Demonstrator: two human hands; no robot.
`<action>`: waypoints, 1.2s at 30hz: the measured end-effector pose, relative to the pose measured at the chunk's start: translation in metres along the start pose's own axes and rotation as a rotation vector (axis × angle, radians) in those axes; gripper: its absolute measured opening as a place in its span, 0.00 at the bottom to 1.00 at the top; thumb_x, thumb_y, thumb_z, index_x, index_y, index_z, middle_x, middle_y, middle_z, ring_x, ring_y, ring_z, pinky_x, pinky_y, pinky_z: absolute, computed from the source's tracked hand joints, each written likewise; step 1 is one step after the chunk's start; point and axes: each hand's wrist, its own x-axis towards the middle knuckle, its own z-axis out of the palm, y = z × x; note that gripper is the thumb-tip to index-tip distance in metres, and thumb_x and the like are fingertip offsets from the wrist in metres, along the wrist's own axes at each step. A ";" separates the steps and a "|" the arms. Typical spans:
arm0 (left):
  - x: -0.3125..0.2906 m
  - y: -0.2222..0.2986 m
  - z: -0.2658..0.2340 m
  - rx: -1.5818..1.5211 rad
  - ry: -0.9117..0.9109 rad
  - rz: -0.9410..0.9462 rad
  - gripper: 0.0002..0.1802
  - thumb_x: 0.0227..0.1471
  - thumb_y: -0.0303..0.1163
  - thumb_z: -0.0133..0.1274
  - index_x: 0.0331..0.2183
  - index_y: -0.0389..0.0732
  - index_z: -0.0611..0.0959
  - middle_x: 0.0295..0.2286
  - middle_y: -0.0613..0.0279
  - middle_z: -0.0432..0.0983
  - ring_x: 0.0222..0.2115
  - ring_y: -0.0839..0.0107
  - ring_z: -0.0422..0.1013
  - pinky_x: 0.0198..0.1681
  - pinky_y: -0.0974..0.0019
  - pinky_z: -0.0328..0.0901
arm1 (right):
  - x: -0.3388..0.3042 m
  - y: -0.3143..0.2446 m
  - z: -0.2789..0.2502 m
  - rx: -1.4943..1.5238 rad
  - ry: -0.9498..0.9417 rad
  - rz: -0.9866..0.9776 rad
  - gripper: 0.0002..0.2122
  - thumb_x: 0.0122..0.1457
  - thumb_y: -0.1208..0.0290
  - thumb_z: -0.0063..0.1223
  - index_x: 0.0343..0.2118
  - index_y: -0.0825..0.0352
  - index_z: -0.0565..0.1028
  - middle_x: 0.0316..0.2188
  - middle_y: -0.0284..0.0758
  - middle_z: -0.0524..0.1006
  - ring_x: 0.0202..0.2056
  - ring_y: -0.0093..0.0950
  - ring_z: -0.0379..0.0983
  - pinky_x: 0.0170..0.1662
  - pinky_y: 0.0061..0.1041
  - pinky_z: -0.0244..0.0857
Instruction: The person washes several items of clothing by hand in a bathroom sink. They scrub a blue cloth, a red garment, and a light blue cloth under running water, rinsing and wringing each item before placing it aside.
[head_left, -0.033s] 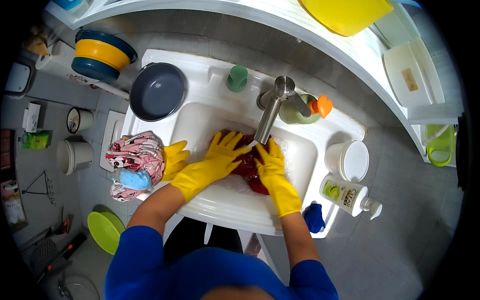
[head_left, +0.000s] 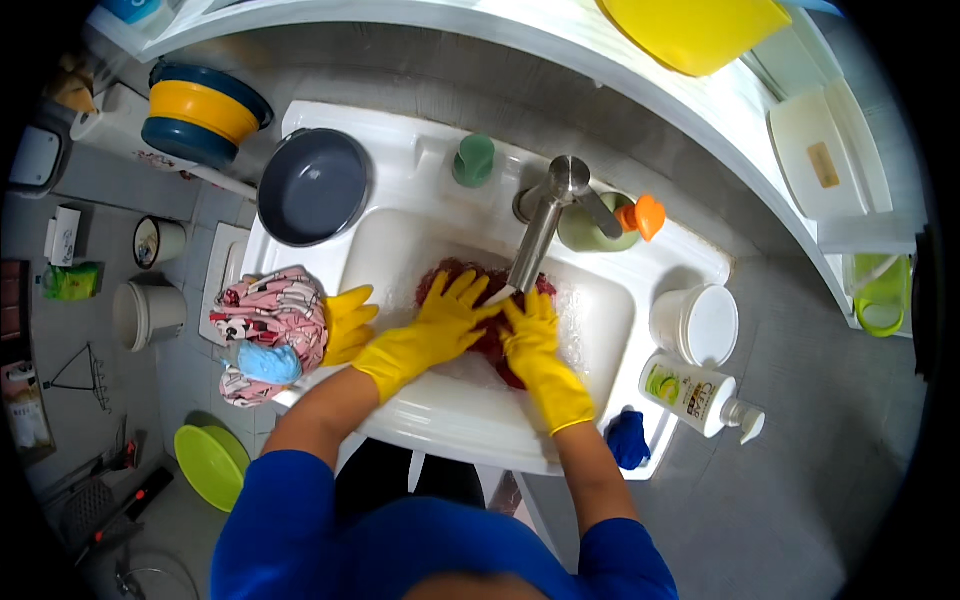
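Observation:
Both my hands wear yellow rubber gloves and rest in the white sink (head_left: 605, 330). Under them lies a wet dark red cloth (head_left: 496, 350) amid clear or foamy water. My left hand (head_left: 440, 322) has its fingers stretched out and spread over the cloth's left part. Close beside it, my right hand (head_left: 535, 342) presses on the cloth's right part, fingers extended and pointing away from me. The steel faucet (head_left: 540, 235) reaches in over the cloth, its spout just above my fingertips. A whitish streak of water shows at the spout. Part of the cloth is hidden by my gloves.
Left on the rim are a grey basin (head_left: 314, 187), a pink patterned cloth (head_left: 285, 315), a light blue cloth (head_left: 268, 362) and a spare yellow glove (head_left: 348, 325). At right stand a white tub (head_left: 695, 322), a pump bottle (head_left: 690, 392) and a dark blue cloth (head_left: 628, 438).
My left hand has shifted slightly right and my right hand slightly left, bringing them closer together. The red cloth's upper edge has spread a little under the water.

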 end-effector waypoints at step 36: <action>0.050 -0.043 0.066 -0.116 -0.303 -0.087 0.18 0.40 0.44 0.61 0.33 0.42 0.83 0.35 0.52 0.78 0.39 0.49 0.72 0.48 0.45 0.61 | 0.030 0.053 0.121 0.023 -0.315 0.195 0.11 0.48 0.66 0.56 0.35 0.62 0.81 0.35 0.43 0.80 0.36 0.43 0.76 0.46 0.41 0.68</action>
